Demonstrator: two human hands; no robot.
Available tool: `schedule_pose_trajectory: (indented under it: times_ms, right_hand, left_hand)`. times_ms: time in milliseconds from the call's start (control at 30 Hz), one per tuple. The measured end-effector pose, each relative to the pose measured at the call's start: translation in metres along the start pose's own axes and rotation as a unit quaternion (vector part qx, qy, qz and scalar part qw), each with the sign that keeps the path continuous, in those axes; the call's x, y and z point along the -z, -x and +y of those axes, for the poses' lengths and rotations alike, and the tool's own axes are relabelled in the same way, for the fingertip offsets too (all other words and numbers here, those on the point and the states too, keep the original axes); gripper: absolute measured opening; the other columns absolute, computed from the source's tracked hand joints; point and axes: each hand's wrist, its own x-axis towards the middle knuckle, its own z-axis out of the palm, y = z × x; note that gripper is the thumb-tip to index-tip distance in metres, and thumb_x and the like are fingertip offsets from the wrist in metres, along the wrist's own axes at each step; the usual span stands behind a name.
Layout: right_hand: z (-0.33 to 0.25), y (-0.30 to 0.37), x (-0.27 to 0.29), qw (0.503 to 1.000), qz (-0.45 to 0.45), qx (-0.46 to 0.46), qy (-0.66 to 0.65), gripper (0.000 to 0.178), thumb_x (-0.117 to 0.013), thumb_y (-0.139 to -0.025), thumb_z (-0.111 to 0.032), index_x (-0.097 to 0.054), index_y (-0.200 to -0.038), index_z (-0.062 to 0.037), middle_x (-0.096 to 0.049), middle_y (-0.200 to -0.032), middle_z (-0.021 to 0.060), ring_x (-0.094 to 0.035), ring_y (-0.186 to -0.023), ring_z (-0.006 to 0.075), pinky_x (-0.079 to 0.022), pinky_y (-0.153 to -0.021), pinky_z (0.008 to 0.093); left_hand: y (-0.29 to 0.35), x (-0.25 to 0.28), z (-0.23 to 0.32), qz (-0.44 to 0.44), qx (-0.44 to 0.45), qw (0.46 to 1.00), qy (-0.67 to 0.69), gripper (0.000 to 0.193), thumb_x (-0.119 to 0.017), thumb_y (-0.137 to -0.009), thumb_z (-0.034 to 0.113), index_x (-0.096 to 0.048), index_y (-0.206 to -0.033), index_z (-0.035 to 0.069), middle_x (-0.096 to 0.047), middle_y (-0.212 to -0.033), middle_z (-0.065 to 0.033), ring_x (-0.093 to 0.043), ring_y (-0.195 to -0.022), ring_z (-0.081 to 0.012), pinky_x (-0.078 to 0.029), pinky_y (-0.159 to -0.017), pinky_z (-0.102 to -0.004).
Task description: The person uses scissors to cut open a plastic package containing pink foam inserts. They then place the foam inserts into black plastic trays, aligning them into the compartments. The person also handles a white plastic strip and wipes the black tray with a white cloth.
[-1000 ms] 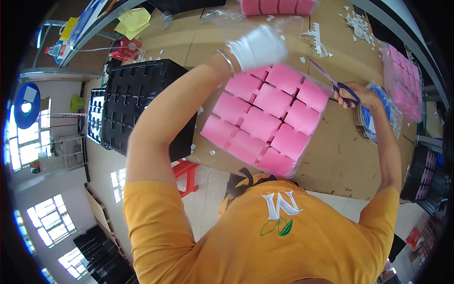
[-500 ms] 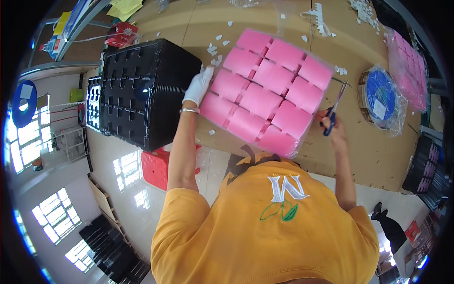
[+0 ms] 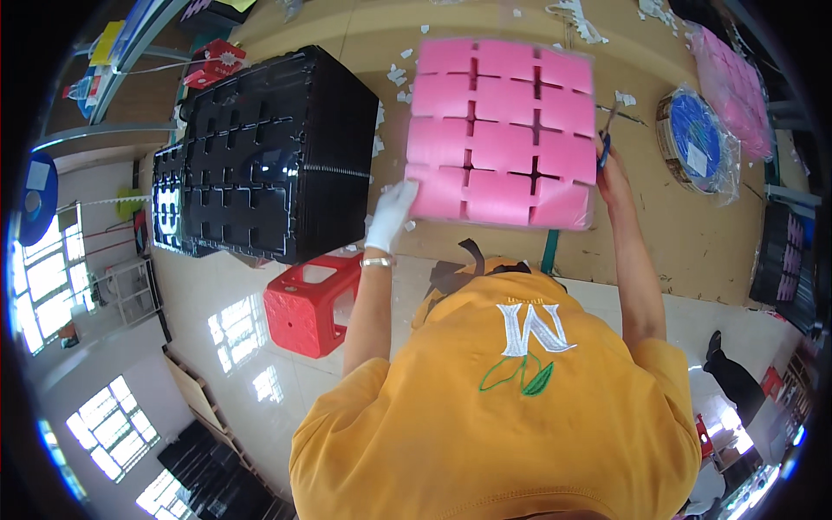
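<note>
Pink foam pack (image 3: 501, 130) is seen over the brown tabletop (image 3: 641, 230), between black slotted block (image 3: 338, 143) and wrapped blue reel (image 3: 693, 134) | its lower-left edge is touched by the gloved left hand (image 3: 392, 218); whether pinched cannot be told | blue-handled scissors (image 3: 604, 151) are clasped in the bare right hand (image 3: 613, 178) at the pack's right edge

Bright, barred windows (image 3: 113, 429) line the pale wall (image 3: 54, 386) at the left and lower left of the frame. Their light reflects off the glossy, pale tiled floor (image 3: 234, 407). A red stool (image 3: 295, 319) stands left of centre; a brown-topped table (image 3: 659, 238) spans the upper frame, with a grey metal frame (image 3: 143, 65) at upper left.
</note>
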Motion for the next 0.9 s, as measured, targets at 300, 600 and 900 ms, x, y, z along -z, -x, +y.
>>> schedule_pose_trajectory:
  times_ms: [300,600,900]
  right_hand:
    - [-0.029,-0.005,0.017,0.911,0.182,0.145,0.34,0.054,-0.079,-0.075,-0.036,-0.057,-0.109,-0.0005,-0.066,-0.098,0.01,-0.062,-0.093,0.0175,-0.049,-0.08,0.0335]
    - [-0.075,0.108,-0.048,0.899,0.132,0.331,0.254,0.06,-0.085,-0.069,-0.017,-0.054,-0.116,0.0032,-0.061,-0.102,0.0135,-0.061,-0.097,0.0244,-0.05,-0.085,0.0337]
    - [-0.239,0.147,-0.071,0.514,0.199,0.635,0.541,0.063,-0.089,-0.05,-0.024,-0.062,-0.102,-0.0017,-0.059,-0.092,0.0111,-0.055,-0.084,0.031,-0.045,-0.073,0.0409]
  left_hand:
    - [0.046,-0.004,0.003,0.183,-0.218,0.9,-0.329,0.067,-0.07,-0.084,0.034,-0.046,-0.135,-0.002,-0.048,-0.134,-0.0259,-0.048,-0.122,-0.0374,-0.04,-0.1,-0.0454]
    - [0.06,-0.033,0.094,0.12,-0.437,0.8,-0.394,0.054,-0.068,-0.08,0.012,-0.051,-0.129,-0.003,-0.051,-0.131,-0.0251,-0.046,-0.123,-0.0419,-0.037,-0.105,-0.0462]
    - [0.038,-0.018,0.082,0.108,-0.422,0.814,-0.385,0.036,-0.065,-0.082,0.019,-0.058,-0.111,-0.001,-0.057,-0.12,-0.0234,-0.052,-0.113,-0.0407,-0.039,-0.098,-0.0508]
